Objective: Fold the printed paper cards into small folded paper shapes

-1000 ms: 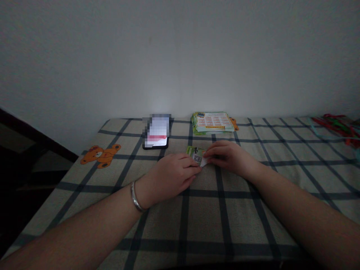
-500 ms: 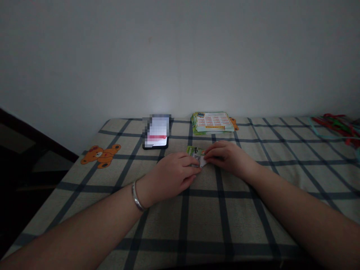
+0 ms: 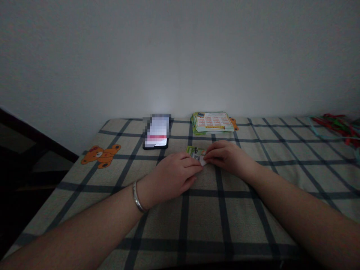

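Note:
A small green and white printed paper card (image 3: 197,152), with what looks like a square code on it, lies on the checked cloth between my hands. It seems folded, with a white part at its near right corner. My left hand (image 3: 178,174), wearing a silver bangle (image 3: 137,197) at the wrist, holds the card's near edge under its fingertips. Fingers of my right hand (image 3: 226,155) are closed on the right edge. Both hands cover parts of the card, and the left thumb is mostly hidden.
Behind the card, a stack of printed calendar cards (image 3: 213,122) lies near the wall. To its left a phone (image 3: 159,131) has its screen lit. Red, green and pale blue strips (image 3: 337,125) are heaped at far right. An orange bear picture (image 3: 101,155) is on the cloth.
The left fingertips have shifted slightly right along the card's near edge. My right hand stays almost in place, and the surrounding things have not moved.

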The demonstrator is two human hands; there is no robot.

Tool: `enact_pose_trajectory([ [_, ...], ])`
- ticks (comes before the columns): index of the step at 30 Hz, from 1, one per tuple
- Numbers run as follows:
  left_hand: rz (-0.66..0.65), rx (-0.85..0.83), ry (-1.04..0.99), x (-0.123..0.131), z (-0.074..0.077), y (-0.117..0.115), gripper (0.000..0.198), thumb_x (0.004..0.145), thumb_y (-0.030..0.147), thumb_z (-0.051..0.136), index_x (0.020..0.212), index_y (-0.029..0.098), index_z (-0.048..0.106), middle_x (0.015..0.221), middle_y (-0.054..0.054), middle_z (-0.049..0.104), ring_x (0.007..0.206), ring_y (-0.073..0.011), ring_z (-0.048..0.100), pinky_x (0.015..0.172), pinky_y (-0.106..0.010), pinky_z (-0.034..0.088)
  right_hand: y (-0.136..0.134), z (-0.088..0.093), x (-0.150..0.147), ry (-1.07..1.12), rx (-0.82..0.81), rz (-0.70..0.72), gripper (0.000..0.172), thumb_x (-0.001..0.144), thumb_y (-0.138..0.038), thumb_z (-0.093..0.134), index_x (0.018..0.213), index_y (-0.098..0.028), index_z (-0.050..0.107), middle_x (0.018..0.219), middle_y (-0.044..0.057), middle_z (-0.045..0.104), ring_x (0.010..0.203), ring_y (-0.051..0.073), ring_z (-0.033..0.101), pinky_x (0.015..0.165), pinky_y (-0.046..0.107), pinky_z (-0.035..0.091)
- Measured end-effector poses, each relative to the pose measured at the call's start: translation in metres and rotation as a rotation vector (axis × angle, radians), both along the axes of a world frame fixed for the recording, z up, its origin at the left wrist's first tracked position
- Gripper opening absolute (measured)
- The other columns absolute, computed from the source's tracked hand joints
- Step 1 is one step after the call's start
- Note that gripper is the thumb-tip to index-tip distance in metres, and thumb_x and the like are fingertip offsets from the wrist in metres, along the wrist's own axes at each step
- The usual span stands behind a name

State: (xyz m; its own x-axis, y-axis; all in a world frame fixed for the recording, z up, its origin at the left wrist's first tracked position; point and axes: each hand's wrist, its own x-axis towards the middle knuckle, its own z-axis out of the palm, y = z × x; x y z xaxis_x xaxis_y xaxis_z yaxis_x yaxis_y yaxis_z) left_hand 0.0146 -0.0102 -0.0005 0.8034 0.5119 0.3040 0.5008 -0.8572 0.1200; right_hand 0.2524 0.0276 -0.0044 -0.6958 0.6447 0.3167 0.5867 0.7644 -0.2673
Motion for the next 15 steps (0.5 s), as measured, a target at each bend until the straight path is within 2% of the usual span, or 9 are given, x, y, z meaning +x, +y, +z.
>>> enact_pose_trajectory([
  [11,0.001,-0.020,-0.011,-0.0004,-0.0016,-0.0003,0.030,0.090,0.022,0.054,0.119,0.020,0.062,0.124,-0.004,0.062,0.115,-0.0213,0.053,0.102,-0.042,0.044,-0.0021,0.0039,-0.0010,-0.011,0.016,0.003,0.014,0.087,-0.021,0.061,0.091,-0.021,0.075,0.096,0.005,0.070,0.085,0.017,0.063,0.079,0.031,0.050],
  [15,0.008,-0.061,-0.004,-0.0006,-0.0011,-0.0006,0.036,0.088,0.025,0.059,0.124,0.020,0.059,0.129,-0.003,0.061,0.126,-0.0226,0.047,0.108,-0.043,0.040,-0.0021,0.0049,-0.0015,-0.041,0.022,0.000,0.015,0.088,-0.022,0.061,0.092,-0.021,0.075,0.096,0.005,0.070,0.085,0.017,0.063,0.078,0.031,0.050],
])
